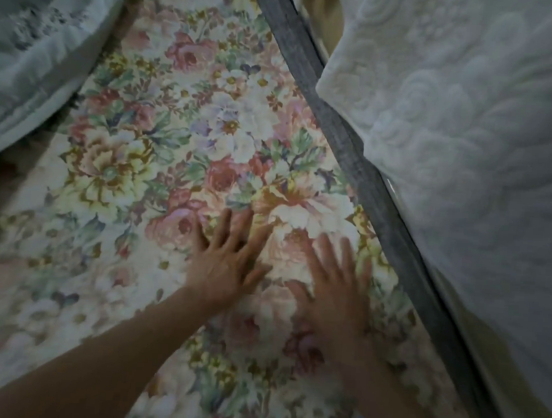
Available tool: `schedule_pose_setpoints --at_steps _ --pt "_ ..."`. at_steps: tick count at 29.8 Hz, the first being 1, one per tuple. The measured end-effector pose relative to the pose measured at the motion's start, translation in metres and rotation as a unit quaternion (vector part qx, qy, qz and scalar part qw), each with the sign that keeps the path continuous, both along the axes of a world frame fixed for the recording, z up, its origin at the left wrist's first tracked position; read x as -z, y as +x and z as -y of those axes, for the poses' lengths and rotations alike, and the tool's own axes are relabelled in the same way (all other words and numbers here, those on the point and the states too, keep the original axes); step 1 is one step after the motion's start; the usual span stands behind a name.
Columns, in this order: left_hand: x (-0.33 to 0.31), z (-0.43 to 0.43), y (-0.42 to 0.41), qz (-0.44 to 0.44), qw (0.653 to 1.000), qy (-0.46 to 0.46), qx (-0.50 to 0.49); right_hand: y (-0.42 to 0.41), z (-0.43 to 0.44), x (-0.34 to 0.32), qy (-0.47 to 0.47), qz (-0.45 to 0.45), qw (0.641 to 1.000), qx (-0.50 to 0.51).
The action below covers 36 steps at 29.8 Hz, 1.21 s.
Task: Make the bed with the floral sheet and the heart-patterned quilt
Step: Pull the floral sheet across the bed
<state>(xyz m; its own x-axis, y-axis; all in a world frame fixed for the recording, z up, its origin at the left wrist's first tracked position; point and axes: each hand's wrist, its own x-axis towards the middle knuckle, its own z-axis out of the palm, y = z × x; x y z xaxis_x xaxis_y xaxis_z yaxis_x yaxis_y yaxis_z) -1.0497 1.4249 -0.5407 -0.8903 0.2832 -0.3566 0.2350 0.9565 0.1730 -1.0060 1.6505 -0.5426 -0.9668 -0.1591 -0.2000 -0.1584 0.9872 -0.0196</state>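
Pressing palms-down on the floral sheet (182,132), both of the person's hands lie flat with fingers straight and spread, gripping nothing. The left hand (229,261) sits a little further up the bed, its fingertips over a pink rose. The right hand (337,287) lies just beside it, nearer the edge, and looks blurred. The two hands are close but apart, with a strip of the print showing between them. Bare forearms (97,359) reach in from the bottom of the view. The sheet is spread across the middle of the bed and looks mostly smooth around the hands. Along its right edge a grey fabric band (347,139) slants from top to bottom, and beyond that is a white quilted mattress (466,139) with an embossed swirl pattern. At the upper left a pale bluish quilt (41,65) is bunched up at the sheet's edge. Its dark print is too blurred to say whether it shows hearts.
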Motion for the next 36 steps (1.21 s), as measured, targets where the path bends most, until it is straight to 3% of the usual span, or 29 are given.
schedule_pose_setpoints --at_steps 3,6,9,11,16,20,22,24,26,28,30,32,35,36 --pt "0.008 0.006 0.053 0.037 0.998 -0.028 0.036 0.024 -0.051 0.014 0.045 0.051 0.997 0.034" --pt "0.008 0.005 0.082 0.033 0.997 -0.039 0.049 0.018 -0.032 -0.007 0.025 0.066 0.995 0.071" --pt "0.001 0.0 0.101 0.056 0.994 -0.049 0.083 0.058 -0.003 -0.018 -0.003 0.078 0.996 -0.032" --pt "-0.005 -0.003 0.129 0.092 0.985 -0.066 0.128 0.12 -0.013 -0.018 0.001 0.159 0.985 -0.064" --pt "-0.023 -0.002 0.213 0.162 0.961 -0.073 0.213 0.194 -0.083 -0.029 0.056 0.274 0.957 0.076" --pt "-0.032 0.003 0.253 0.18 0.95 -0.07 0.244 0.189 -0.043 -0.056 0.047 0.243 0.968 0.032" --pt "-0.025 0.012 0.262 0.177 0.955 -0.057 0.23 0.191 -0.014 -0.061 0.024 0.232 0.972 -0.028" --pt "-0.032 0.023 0.308 0.157 0.97 -0.049 0.18 0.23 0.005 -0.062 0.008 0.276 0.956 -0.104" --pt "-0.032 0.027 0.349 0.145 0.972 -0.046 0.179 0.272 0.003 -0.047 0.029 0.314 0.943 -0.109" --pt "-0.038 0.025 0.387 0.212 0.955 -0.064 0.199 0.304 -0.001 -0.048 0.037 0.312 0.948 -0.059" --pt "-0.05 0.031 0.415 0.237 0.951 -0.056 0.19 0.312 0.006 -0.048 0.042 0.28 0.956 -0.07" --pt "-0.051 0.035 0.427 0.177 0.969 -0.034 0.172 0.307 0.014 -0.051 0.042 0.285 0.952 -0.103" --pt "-0.059 0.055 0.449 0.179 0.983 -0.035 -0.029 0.306 0.059 -0.06 -0.025 0.212 0.958 -0.19" --pt "-0.057 0.059 0.45 0.186 0.98 -0.026 -0.066 0.309 0.07 -0.06 -0.039 0.232 0.947 -0.219"
